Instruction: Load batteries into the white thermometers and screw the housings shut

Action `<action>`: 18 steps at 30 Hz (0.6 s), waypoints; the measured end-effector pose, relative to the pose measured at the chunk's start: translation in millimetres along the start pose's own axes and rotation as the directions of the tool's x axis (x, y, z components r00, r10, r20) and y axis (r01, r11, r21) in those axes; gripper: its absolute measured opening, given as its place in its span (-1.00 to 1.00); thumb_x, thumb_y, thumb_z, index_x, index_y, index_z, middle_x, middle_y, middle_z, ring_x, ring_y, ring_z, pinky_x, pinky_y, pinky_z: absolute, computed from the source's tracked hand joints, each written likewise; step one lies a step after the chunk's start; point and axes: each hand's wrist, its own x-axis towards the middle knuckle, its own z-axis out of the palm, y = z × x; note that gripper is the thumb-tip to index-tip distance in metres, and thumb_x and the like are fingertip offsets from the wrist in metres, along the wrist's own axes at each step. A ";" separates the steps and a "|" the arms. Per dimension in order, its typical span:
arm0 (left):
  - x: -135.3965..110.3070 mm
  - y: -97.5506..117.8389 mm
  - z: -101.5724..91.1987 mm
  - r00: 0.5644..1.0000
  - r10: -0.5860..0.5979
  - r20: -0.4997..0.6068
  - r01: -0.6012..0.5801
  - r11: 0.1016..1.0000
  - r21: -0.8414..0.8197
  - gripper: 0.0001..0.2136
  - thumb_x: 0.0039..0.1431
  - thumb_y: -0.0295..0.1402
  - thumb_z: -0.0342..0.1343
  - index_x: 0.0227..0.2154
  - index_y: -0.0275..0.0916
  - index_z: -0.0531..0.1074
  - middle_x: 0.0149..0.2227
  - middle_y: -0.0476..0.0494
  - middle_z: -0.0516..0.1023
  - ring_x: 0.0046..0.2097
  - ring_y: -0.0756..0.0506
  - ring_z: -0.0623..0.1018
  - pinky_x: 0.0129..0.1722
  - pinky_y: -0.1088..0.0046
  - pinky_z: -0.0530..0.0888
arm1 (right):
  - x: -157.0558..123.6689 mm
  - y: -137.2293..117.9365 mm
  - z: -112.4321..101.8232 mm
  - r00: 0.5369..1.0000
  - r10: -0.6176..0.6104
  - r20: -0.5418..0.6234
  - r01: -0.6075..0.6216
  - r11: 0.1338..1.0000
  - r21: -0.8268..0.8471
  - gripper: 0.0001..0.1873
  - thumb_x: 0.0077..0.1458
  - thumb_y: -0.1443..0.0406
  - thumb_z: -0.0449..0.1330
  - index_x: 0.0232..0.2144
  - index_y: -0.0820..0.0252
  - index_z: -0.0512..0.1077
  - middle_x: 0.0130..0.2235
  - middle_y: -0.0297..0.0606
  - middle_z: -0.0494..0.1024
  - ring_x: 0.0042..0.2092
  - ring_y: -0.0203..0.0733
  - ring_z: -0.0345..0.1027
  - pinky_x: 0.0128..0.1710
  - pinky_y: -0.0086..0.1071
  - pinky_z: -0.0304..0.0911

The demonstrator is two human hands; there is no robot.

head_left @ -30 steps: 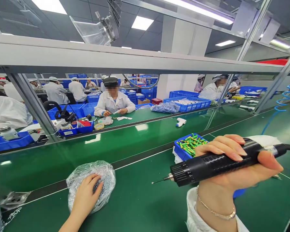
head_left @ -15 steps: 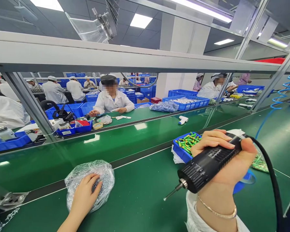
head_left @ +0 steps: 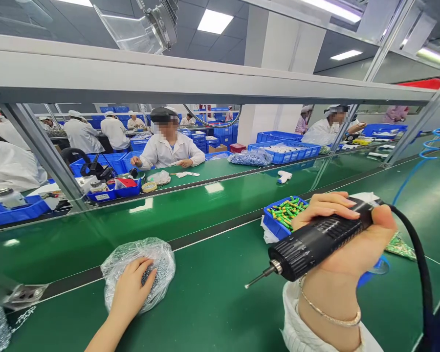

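Observation:
My right hand (head_left: 352,244) is wrapped round a black electric screwdriver (head_left: 315,244), held up above the bench. Its bit points down to the left; the tip is too small to show whether it carries anything. My left hand (head_left: 132,283) lies over an opened clear plastic bag (head_left: 113,261) of small metal screws (head_left: 161,269). Its fingers reach onto the screws, slightly bent, thumb apart, and the fingertips are partly hidden. Behind the screwdriver stands a blue bin of green and yellow battery-like cylinders (head_left: 286,210), partly covered by my right hand.
Beyond the bench runs a shiny green conveyor (head_left: 190,200) with a white gun-shaped housing (head_left: 284,176) on it. A co-worker (head_left: 170,146) sits across. A metal shelf beam (head_left: 205,80) crosses overhead. The screwdriver's black cable (head_left: 421,259) hangs at right, near a coiled blue hose (head_left: 432,144).
The view has shifted slightly. My right hand's screwdriver has tilted a little flatter, its tip rising slightly. My left hand stays at the bag of screws.

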 end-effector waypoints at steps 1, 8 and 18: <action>0.0 0.1 -0.1 1.000 0.002 -0.002 -0.002 1.000 0.002 -0.61 0.13 -0.13 -0.16 -0.24 -0.23 0.49 -0.09 -0.23 0.47 -0.04 -0.26 0.44 -0.18 0.17 0.44 | 0.1 0.2 0.1 1.000 0.004 0.005 -0.004 1.000 -0.003 -0.66 -0.17 0.17 0.09 -0.31 0.13 0.13 -0.48 -0.47 0.23 -0.56 -0.25 0.33 -0.48 -0.27 0.41; -0.1 0.5 -0.1 1.000 0.012 -0.018 -0.012 1.000 -0.002 -0.63 0.13 -0.13 -0.15 -0.26 -0.22 0.48 -0.11 -0.22 0.48 -0.05 -0.26 0.44 -0.12 0.14 0.42 | 2.6 -1.9 0.4 0.999 -0.036 -0.010 0.036 0.998 -0.051 -0.62 -0.21 0.13 0.07 -0.30 0.15 0.13 -0.49 -0.48 0.23 -0.58 -0.25 0.33 -0.53 -0.27 0.43; 0.1 4.8 -4.3 1.000 -0.009 -0.008 0.009 1.000 -0.011 -0.62 0.12 -0.14 -0.16 -0.25 -0.23 0.48 -0.11 -0.23 0.48 -0.04 -0.25 0.44 -0.12 0.16 0.42 | 0.1 3.0 2.4 1.000 0.000 -0.004 0.000 1.000 0.010 -0.65 -0.14 0.16 0.10 -0.27 0.12 0.15 -0.46 -0.41 0.30 -0.54 -0.19 0.35 -0.47 -0.24 0.42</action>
